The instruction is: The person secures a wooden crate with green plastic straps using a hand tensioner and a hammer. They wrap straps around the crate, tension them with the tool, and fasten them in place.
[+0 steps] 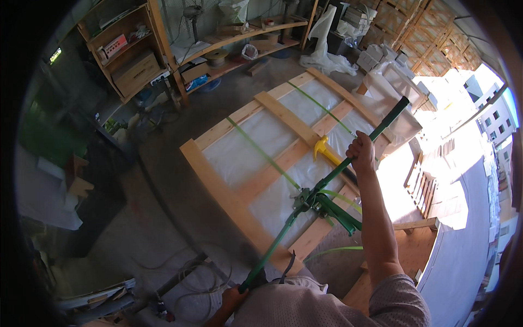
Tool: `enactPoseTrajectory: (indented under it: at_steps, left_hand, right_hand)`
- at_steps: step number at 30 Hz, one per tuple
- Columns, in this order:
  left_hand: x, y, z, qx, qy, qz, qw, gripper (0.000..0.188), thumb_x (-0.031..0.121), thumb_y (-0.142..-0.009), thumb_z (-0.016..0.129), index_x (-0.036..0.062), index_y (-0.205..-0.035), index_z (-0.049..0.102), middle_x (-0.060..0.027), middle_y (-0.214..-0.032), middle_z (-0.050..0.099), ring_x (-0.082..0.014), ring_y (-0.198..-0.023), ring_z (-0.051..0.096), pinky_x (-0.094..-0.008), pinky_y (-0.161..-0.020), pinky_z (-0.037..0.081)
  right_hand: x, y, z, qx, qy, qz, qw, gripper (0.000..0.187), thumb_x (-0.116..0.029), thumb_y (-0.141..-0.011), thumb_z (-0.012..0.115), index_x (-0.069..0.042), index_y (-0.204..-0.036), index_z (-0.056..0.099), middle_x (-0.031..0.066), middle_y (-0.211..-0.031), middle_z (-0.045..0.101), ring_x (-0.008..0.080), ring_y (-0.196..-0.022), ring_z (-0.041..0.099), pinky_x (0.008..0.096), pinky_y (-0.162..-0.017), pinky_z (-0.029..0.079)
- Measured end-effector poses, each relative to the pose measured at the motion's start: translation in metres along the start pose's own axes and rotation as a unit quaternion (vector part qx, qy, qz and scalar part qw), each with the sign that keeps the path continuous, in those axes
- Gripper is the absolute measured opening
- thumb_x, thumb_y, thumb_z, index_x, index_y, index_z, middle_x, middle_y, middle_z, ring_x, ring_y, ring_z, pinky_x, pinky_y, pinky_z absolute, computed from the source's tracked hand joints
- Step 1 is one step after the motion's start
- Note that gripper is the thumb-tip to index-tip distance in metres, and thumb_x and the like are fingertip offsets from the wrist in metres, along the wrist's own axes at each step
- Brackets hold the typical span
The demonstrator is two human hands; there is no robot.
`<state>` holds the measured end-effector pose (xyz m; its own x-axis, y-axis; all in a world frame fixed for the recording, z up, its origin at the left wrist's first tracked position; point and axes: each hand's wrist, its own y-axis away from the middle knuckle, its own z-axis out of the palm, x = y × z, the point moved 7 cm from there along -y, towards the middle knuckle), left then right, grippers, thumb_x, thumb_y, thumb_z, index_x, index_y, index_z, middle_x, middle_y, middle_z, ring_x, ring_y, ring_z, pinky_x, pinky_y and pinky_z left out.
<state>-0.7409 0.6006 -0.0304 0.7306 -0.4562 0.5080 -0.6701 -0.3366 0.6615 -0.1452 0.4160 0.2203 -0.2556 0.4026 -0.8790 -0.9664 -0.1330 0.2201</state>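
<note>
A green long-handled strapping tool [309, 199] spans a wooden crate, its arms spread wide. My right hand [362, 150] is closed round the upper arm, below the dark grip end. Low in the view, my left hand [233, 297] is closed round the end of the other arm, close to my body. The tool's metal head rests over a green strap [261, 152], whose loose tail [338, 249] curves off the near side. A yellow-headed hammer [322, 150] lies on the crate beside the tool's upper arm. Clear plastic film covers the crate's panels between pale boards [212, 185].
A second green strap [318, 103] crosses the crate's far part. Shelves [117, 54] and a workbench [245, 32] line the back wall. Cables [201, 278] coil on the floor at lower left. A wooden pallet [422, 177] and an open plywood box [403, 250] stand to the right.
</note>
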Motion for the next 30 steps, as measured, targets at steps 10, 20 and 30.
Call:
enactPoseTrajectory:
  at_steps: [10, 20, 30]
  left_hand:
    - [0.008, 0.007, -0.016, -0.026, 0.209, -0.050, 0.976, 0.050, 0.044, -0.079, 0.070, -0.0027, -0.096, 0.067, -0.0153, -0.074, 0.068, -0.0286, -0.068, 0.067, -0.0387, -0.066, 0.049]
    - [0.096, -0.012, -0.023, -0.125, 0.455, -0.072, 0.879, 0.036, 0.026, -0.088, 0.064, 0.0095, -0.061, 0.048, -0.0017, -0.053, 0.048, -0.0119, -0.042, 0.044, -0.0299, -0.043, 0.031]
    - [0.110, -0.044, 0.044, -0.372, 0.688, 0.015, 0.623, 0.018, 0.021, -0.094, 0.053, 0.0091, -0.081, 0.048, -0.0019, -0.055, 0.045, -0.0120, -0.045, 0.044, -0.0264, -0.045, 0.034]
  right_hand:
    - [0.004, 0.122, 0.206, -0.130, 0.222, -0.192, 0.947, 0.030, -0.023, -0.087, 0.066, -0.011, -0.063, 0.053, -0.0042, -0.055, 0.050, 0.0067, -0.047, 0.045, 0.0250, -0.044, 0.034]
    - [0.244, 0.305, 0.187, -0.515, 0.541, -0.416, 0.518, 0.016, -0.015, -0.060, 0.068, -0.014, -0.073, 0.059, 0.0043, -0.082, 0.057, 0.0240, -0.091, 0.055, 0.0376, -0.096, 0.039]
    - [0.308, 0.348, 0.155, -0.498, 0.598, -0.389, 0.492, 0.017, -0.012, -0.067, 0.064, -0.008, -0.083, 0.063, 0.0052, -0.097, 0.057, 0.0226, -0.103, 0.053, 0.0362, -0.098, 0.039]
